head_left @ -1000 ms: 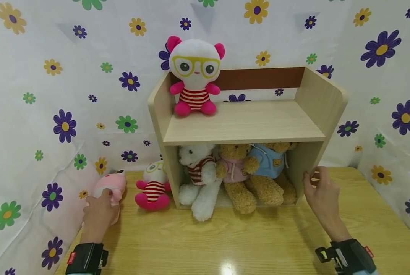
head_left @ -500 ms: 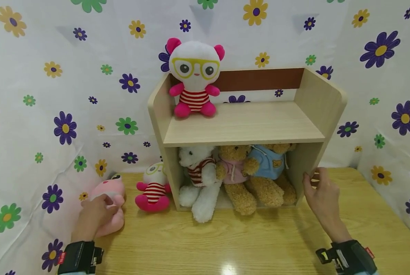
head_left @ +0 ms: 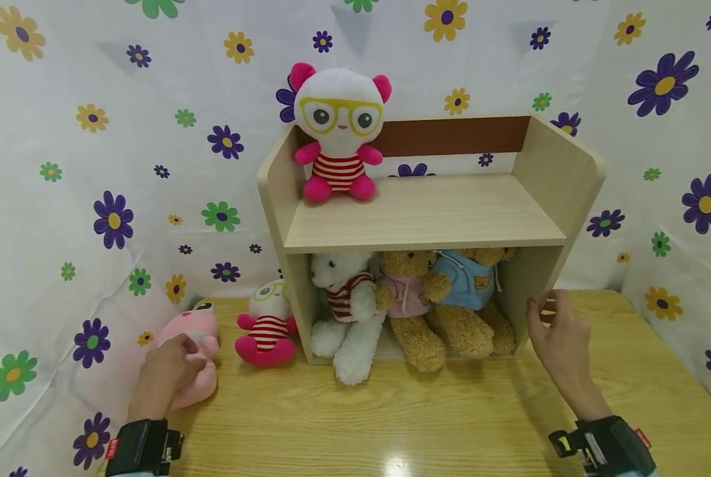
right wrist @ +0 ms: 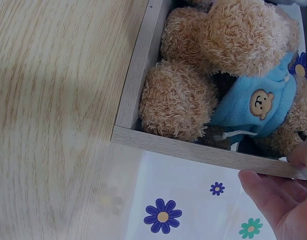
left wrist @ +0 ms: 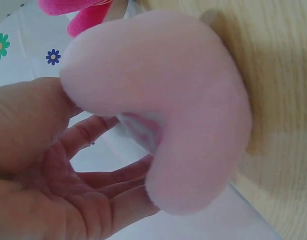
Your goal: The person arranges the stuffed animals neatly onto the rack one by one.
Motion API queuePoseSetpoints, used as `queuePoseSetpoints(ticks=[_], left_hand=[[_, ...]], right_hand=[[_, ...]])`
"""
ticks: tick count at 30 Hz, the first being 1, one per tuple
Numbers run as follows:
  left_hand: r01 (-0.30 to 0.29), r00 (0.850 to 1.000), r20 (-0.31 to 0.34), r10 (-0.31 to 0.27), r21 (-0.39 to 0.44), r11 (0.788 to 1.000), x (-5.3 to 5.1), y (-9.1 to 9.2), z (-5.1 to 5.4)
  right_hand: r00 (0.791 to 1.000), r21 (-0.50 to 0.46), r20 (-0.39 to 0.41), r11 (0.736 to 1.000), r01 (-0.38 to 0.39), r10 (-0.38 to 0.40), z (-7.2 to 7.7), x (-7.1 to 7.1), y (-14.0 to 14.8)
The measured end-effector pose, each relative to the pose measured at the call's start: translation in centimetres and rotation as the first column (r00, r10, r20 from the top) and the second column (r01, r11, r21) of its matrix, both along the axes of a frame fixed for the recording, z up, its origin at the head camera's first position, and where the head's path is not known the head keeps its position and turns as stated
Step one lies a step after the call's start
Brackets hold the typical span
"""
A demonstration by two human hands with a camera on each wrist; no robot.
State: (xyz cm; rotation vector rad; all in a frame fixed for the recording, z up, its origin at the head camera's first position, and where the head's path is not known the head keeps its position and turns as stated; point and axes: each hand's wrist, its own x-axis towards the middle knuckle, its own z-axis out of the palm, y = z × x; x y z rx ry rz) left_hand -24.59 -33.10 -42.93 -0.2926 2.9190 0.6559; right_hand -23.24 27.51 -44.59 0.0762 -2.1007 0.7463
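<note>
My left hand (head_left: 167, 371) holds a pink plush toy (head_left: 200, 387) at the left side of the table. Up close in the left wrist view, the thumb and fingers grip the toy's back part, and two rounded pink limbs face the camera. The toy touches or nearly touches the tabletop; I cannot tell which. At the right, my right hand (head_left: 564, 341) pinches the front edge of the wooden shelf's right side panel (head_left: 534, 291). The right wrist view has the thumb on one face of that panel (right wrist: 193, 154) and fingers on the other.
On the shelf's upper board (head_left: 444, 212) sits a panda plush with yellow glasses (head_left: 338, 146). Below are a white plush (head_left: 355, 331), a pink-hoodie bear (head_left: 409, 298) and a blue-hoodie bear (head_left: 465, 281). A smaller panda plush (head_left: 268, 331) leans beside the shelf on the table (head_left: 343, 424).
My left hand has shifted a little left, and the pink plush toy has tipped and come nearer, showing more of its lower body. My right hand keeps its place on the shelf panel.
</note>
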Motion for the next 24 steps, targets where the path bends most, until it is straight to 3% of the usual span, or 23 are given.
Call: queuePoseSetpoints(ticks=[6, 11, 14, 16, 18, 20, 21, 22, 24], left_hand=[[0.005, 0.997, -0.081, -0.007, -0.019, 1.0, 0.5, -0.2, -0.4], [-0.032, 0.99, -0.138, 0.026, -0.04, 0.999, 0.8, -0.4, -1.0], [-0.065, 0.975, -0.217, 0.051, -0.059, 0.996, 1.2, -0.5, -1.5], [-0.099, 0.952, -0.295, 0.079, -0.052, 0.994, 1.5, -0.6, -1.8], [-0.143, 0.914, -0.386, 0.125, -0.017, 0.99, 1.9, -0.4, -1.6], [-0.189, 0.856, -0.48, 0.191, 0.054, 0.981, 2.4, 0.3, -0.9], [-0.208, 0.816, -0.532, 0.225, 0.092, 0.974, 2.6, 0.7, -0.5], [-0.219, 0.767, -0.589, 0.254, 0.132, 0.967, 2.8, 1.2, 0.1], [-0.219, 0.646, -0.699, 0.308, 0.217, 0.951, 3.1, 2.4, 1.3]], right_hand=[[1.0, -0.006, 0.017, 1.0, 0.003, -0.003, 0.0, 0.1, -0.1], [0.999, -0.011, 0.035, 1.0, 0.008, -0.007, 0.0, 0.2, -0.1], [0.999, -0.013, 0.037, 1.0, 0.007, -0.007, 0.0, 0.2, -0.2], [0.999, -0.014, 0.033, 1.0, 0.006, -0.005, -0.1, 0.2, -0.2], [1.0, -0.015, 0.028, 1.0, 0.003, -0.003, -0.1, 0.3, -0.3], [1.0, -0.015, 0.025, 1.0, 0.004, -0.004, -0.1, 0.2, -0.3], [1.0, -0.017, 0.024, 1.0, 0.004, -0.004, -0.1, 0.2, -0.3], [1.0, -0.02, 0.024, 1.0, 0.003, -0.003, 0.0, 0.2, -0.3], [1.0, -0.023, 0.023, 1.0, 0.003, -0.003, 0.0, 0.2, -0.2]])
